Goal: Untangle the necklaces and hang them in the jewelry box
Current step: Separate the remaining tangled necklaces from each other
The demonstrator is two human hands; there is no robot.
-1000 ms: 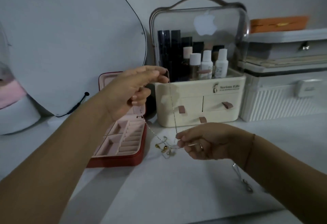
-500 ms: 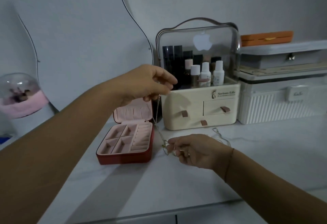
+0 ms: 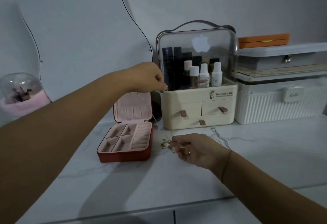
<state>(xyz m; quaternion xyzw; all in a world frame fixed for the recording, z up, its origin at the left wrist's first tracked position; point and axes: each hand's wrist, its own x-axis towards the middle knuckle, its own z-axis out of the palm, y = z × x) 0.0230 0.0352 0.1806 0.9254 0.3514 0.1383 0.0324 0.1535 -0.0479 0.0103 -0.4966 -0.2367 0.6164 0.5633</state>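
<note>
Head camera view: a person's left hand (image 3: 150,79) is pinching what appears to be the top of a fine chain (image 3: 153,117) above the raised lid of the red jewelry box (image 3: 123,156). The right hand (image 3: 196,150) is gripping the knot of necklaces (image 3: 167,145) between curled fingers (image 3: 182,139), just over the marble bench (image 3: 256,161). Drawing the hands further apart is likely risking a tighter knot or a snapped link, and the chain is running close beside the lid's edge, where it could snag. A loose chain (image 3: 220,136) is lying just behind the right wrist, near the cream cosmetics organiser (image 3: 196,110). Open bench is lying in front of both hands, its front edge well apart from the box.
</note>
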